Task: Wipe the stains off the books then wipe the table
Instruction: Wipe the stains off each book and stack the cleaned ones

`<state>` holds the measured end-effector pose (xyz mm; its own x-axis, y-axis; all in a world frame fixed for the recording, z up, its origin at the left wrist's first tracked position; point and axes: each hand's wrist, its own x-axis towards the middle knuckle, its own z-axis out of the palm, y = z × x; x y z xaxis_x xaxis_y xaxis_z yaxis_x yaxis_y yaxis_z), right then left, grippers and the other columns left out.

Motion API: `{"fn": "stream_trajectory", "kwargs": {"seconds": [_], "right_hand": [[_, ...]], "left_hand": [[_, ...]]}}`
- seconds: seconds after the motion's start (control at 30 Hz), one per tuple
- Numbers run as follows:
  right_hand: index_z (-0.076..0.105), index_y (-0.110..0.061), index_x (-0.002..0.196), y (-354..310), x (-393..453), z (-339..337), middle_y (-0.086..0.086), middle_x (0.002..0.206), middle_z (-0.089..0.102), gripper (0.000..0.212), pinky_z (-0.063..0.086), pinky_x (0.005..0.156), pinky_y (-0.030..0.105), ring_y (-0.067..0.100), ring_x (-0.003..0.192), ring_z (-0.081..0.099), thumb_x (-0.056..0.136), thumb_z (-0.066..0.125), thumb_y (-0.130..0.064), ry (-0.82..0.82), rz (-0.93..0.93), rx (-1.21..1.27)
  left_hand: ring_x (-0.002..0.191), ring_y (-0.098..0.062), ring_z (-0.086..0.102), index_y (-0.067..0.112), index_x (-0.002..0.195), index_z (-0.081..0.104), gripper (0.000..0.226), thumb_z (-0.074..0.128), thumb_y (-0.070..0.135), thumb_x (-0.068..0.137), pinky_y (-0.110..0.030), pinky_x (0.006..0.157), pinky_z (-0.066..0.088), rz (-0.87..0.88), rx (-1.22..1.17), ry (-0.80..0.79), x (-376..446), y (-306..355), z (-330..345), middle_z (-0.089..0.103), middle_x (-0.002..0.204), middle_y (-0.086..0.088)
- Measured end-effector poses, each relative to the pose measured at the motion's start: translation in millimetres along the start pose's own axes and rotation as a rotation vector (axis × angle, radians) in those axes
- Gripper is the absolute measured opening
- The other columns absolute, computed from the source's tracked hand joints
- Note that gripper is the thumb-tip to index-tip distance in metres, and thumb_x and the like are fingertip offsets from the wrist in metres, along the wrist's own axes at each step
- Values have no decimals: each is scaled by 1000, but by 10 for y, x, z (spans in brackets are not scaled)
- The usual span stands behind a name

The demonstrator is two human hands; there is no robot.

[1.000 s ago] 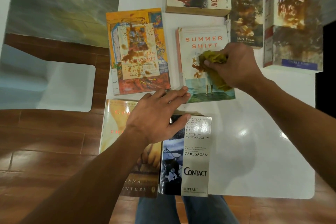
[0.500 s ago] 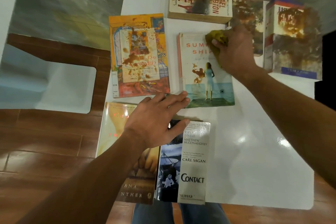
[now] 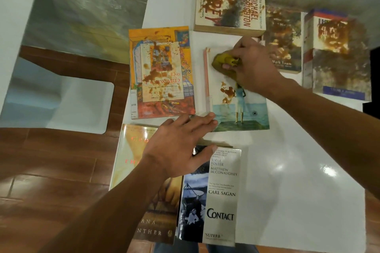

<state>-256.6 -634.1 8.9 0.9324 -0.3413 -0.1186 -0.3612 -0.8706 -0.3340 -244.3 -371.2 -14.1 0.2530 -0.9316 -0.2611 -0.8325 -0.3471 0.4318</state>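
My right hand [image 3: 253,63] grips a yellow cloth [image 3: 223,63] and presses it on the upper left of the Summer Shift book [image 3: 246,113], hiding its title. A brown stain remains on that cover's middle. My left hand [image 3: 178,146] lies flat with straight fingers touching that book's lower left corner, over the Contact book [image 3: 211,201] and a tan book [image 3: 131,160]. Stained books lie around: an orange one [image 3: 162,72], the Crichton book [image 3: 228,12], a Mark Twain book [image 3: 283,41] and a white-blue one [image 3: 337,53].
All the books lie on a glossy white table [image 3: 298,181]. A white chair [image 3: 61,98] stands to the left over a brown wooden floor. A grey wall runs behind the table. My legs show under the near table edge.
My right hand moved the cloth from the book's middle up to its top right, then across to its upper left. My left hand stayed where it was.
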Motion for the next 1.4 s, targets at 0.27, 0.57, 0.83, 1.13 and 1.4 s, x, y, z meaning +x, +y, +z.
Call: {"fn": "stream_trajectory", "kwargs": {"seconds": [0.27, 0.57, 0.83, 1.13, 1.4], "right_hand": [[68, -11, 122, -148, 221, -52, 10, 112, 58, 36, 44, 85, 27, 22, 98, 50, 90, 70, -26, -80, -11, -5], [70, -9, 120, -243, 415, -87, -2, 100, 53, 34, 38, 76, 19, 14, 93, 52, 88, 73, -21, -157, -30, 4], [72, -12, 116, -206, 336, -160, 4, 106, 63, 30, 35, 75, 15, 16, 96, 53, 87, 73, -20, -251, -166, -9], [75, -13, 110, -125, 126, -132, 1, 99, 60, 29, 37, 76, 19, 17, 90, 55, 81, 79, -17, -257, -168, 68], [70, -12, 117, -7, -83, -152, 6, 105, 61, 33, 29, 66, -5, 11, 90, 47, 85, 75, -16, -133, -128, 28]], "left_hand": [[129, -17, 48, 36, 152, 40, 67, 18, 67, 96, -41, 97, 49, -2, -2, 23, -13, 10, -4, 31, 159, 22], [131, -14, 45, 38, 152, 39, 66, 19, 67, 96, -40, 98, 47, -9, -19, 23, -17, 19, -15, 30, 159, 23], [130, -14, 44, 39, 153, 37, 69, 16, 69, 94, -39, 100, 46, -12, -17, 27, -13, 12, 2, 28, 160, 24], [129, -15, 46, 37, 151, 40, 68, 18, 67, 95, -35, 98, 46, 4, 7, 50, -15, 13, -4, 32, 158, 23], [135, -17, 44, 36, 150, 41, 65, 20, 67, 96, -38, 97, 49, 13, 31, 63, -4, 5, 23, 33, 158, 21]]}}
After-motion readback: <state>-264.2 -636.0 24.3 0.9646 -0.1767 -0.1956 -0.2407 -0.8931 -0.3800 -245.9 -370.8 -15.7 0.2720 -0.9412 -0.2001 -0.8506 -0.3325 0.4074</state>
